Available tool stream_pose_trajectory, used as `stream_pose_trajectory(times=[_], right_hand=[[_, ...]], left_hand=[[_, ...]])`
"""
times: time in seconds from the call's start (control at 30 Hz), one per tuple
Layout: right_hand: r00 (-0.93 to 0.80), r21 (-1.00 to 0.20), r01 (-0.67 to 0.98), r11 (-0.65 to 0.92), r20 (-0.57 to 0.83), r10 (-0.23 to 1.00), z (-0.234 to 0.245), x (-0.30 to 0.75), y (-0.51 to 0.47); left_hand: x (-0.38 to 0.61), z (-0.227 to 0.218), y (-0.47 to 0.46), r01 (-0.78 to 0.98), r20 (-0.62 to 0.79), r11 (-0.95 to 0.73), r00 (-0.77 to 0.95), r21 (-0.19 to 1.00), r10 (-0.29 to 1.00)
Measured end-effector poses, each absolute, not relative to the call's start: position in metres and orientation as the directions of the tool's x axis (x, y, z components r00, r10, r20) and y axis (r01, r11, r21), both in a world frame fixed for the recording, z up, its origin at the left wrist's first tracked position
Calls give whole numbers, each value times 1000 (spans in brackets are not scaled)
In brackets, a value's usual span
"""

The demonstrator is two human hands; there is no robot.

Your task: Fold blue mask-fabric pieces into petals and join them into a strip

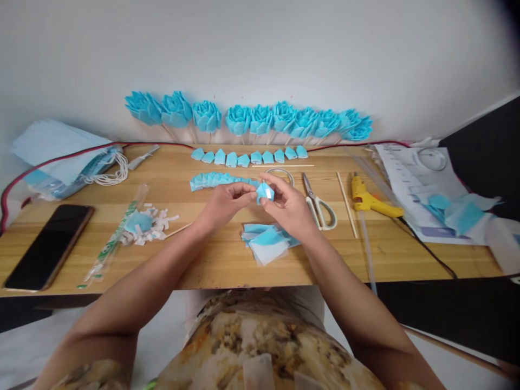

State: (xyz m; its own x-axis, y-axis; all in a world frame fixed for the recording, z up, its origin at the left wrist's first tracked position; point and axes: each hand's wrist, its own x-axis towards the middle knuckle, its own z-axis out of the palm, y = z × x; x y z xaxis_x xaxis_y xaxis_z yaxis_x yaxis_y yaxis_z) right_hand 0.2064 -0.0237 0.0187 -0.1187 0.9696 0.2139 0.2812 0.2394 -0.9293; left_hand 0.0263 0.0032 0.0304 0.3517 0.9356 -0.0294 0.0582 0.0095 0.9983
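Between both hands is a small folded blue fabric petal (265,193) with a shiny white patch on its face. My left hand (229,201) pinches its left edge. My right hand (287,203) grips it from the right with thumb and fingers. Just behind my hands lies a row of overlapping folded petals (215,180), and farther back stretches a line of separate petals (231,158). Below my right hand is a loose pile of blue and white fabric pieces (268,246). A roll of clear tape (280,172) is partly hidden behind my right hand.
Blue fabric roses (238,120) on sticks lean along the wall. Scissors (319,206), a stick (346,205) and a yellow glue gun (371,200) lie right. Left are a phone (49,246), paper scraps (147,230) and a stack of face masks (65,151).
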Motion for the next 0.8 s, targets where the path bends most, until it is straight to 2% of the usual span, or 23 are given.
stream_pose_trajectory(times=[0.4, 0.57, 0.8], right_hand=[[-104, -938, 282, 202, 179, 978, 21, 207, -23], [-89, -945, 266, 192, 174, 981, 22, 207, -22], [-107, -920, 320, 227, 203, 973, 17, 206, -22]], left_hand=[[24, 33, 5, 191, 1, -67, 329, 979, 944], [22, 32, 6, 147, 25, -67, 270, 987, 962], [25, 28, 6, 127, 44, -89, 323, 988, 945]])
